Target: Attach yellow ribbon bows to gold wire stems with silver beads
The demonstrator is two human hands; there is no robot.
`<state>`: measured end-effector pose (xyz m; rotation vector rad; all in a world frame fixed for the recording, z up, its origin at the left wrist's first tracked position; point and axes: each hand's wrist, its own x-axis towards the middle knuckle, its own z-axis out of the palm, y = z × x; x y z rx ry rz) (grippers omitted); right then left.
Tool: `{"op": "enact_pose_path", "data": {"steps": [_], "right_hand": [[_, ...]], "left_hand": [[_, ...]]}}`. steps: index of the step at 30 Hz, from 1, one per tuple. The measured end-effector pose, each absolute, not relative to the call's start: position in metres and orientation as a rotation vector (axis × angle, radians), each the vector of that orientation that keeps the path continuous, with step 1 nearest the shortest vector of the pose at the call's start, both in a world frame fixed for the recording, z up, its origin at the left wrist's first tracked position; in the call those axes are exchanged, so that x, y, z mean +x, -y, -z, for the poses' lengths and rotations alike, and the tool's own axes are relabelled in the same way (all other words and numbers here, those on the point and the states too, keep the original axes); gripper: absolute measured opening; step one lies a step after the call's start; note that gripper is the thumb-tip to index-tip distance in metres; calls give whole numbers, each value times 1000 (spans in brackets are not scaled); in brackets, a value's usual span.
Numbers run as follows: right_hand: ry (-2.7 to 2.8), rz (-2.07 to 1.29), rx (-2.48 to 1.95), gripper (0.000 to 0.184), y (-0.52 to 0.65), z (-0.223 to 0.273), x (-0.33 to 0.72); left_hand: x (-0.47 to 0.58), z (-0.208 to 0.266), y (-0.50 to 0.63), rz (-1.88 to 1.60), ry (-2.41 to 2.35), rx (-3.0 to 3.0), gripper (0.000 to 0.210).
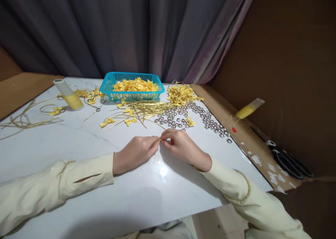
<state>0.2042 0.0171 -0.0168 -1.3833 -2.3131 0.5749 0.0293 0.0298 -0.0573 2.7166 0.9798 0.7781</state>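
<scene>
My left hand [138, 151] and my right hand [183, 147] meet fingertip to fingertip over the middle of the white table. Each is closed in a pinch on a thin gold cord [154, 144], most of which the fingers cover. Just beyond them lies a bundle of gold cords [151, 108] with loose yellow bows [129, 111] around its left end. Small silver rings [170, 117] are scattered past my right hand, and a single yellow bow [190, 122] rests among them.
A blue basket [105, 86] full of yellow bows stands at the back, a pile of corded bows [181, 93] beside it. Yellow thread spools stand left [72, 98] and lie right [249, 109]. Black-handled scissors [286, 158] lie on the cardboard. Loose cords [26, 121] spread at left.
</scene>
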Motion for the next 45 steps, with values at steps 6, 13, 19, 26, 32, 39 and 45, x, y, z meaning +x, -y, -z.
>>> {"op": "enact_pose_path", "data": {"steps": [6, 13, 19, 26, 32, 39, 45], "right_hand": [[2293, -591, -1395, 21, -19, 18, 206], [2275, -657, -1378, 17, -22, 20, 209], [2193, -784, -1405, 16, -24, 20, 211], [2168, -789, -1449, 16, -26, 18, 211], [2161, -812, -1478, 15, -24, 16, 210], [2143, -768, -1532, 12, -25, 14, 209], [2152, -693, -1527, 10, -25, 16, 211]], "left_hand": [[30, 54, -32, -853, -999, 2567, 17], [29, 51, -33, -870, -1004, 2455, 18], [28, 49, -33, -881, -990, 2425, 18], [29, 47, -35, -845, -1023, 2311, 22], [28, 45, -37, -797, -1018, 2184, 23], [28, 41, -37, -730, -1067, 2073, 25], [29, 39, -38, -677, -1064, 1954, 26]]}}
